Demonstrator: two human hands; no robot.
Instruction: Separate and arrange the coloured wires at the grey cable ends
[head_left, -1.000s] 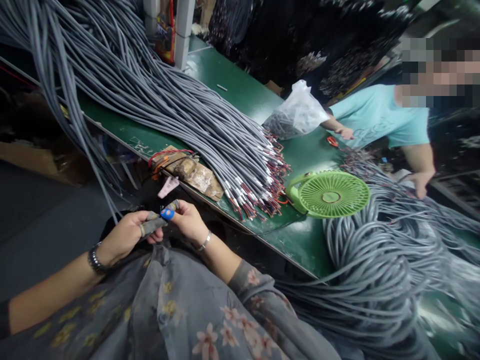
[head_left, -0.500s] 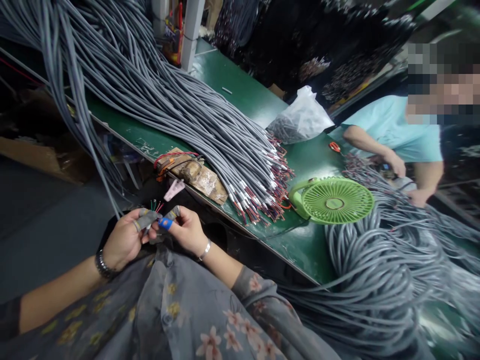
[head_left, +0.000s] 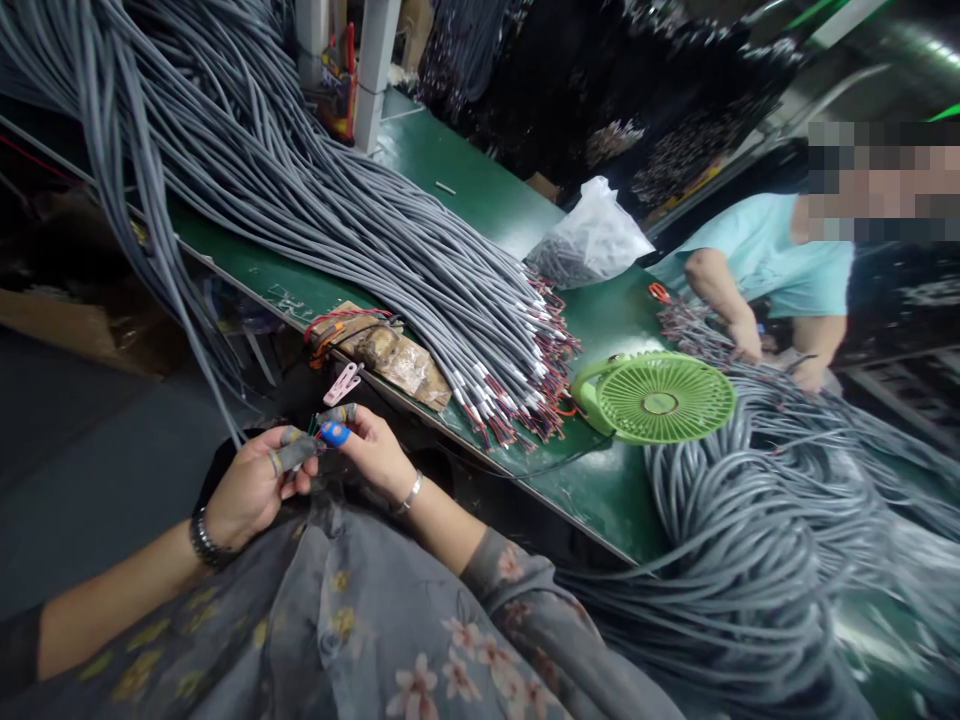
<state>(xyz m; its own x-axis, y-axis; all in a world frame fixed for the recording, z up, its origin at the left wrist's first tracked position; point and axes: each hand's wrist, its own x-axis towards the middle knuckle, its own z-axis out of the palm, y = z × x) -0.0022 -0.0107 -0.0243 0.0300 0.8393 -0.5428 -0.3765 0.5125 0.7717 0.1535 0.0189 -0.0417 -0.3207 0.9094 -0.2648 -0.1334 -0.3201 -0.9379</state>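
Note:
In my lap, just off the bench edge, my left hand (head_left: pixel 259 478) is closed round the end of a grey cable (head_left: pixel 217 385) that hangs down from the bench. Thin coloured wires (head_left: pixel 315 428), green and red among them, stick out between the fingers of both hands. My right hand (head_left: pixel 371 455) pinches at these wires, its thumb wrapped in blue tape. Grey wraps cover some fingertips on both hands. The exact grip on each wire is hidden by the fingers. A pink clip (head_left: pixel 343 384) at the bench edge is just beyond my right hand.
A thick bundle of grey cables (head_left: pixel 360 215) with stripped ends lies along the green bench (head_left: pixel 480 170). Near it are a taped cardboard piece (head_left: pixel 409 362), a green fan (head_left: pixel 660 400) and a white plastic bag (head_left: pixel 592 240). Across, a co-worker (head_left: pixel 757 250) handles coiled cables (head_left: pixel 750 540).
The coloured wires that fanned up above my fingers are now mostly covered by my right fingers. The co-worker's hands have shifted over the cables. The view has turned slightly.

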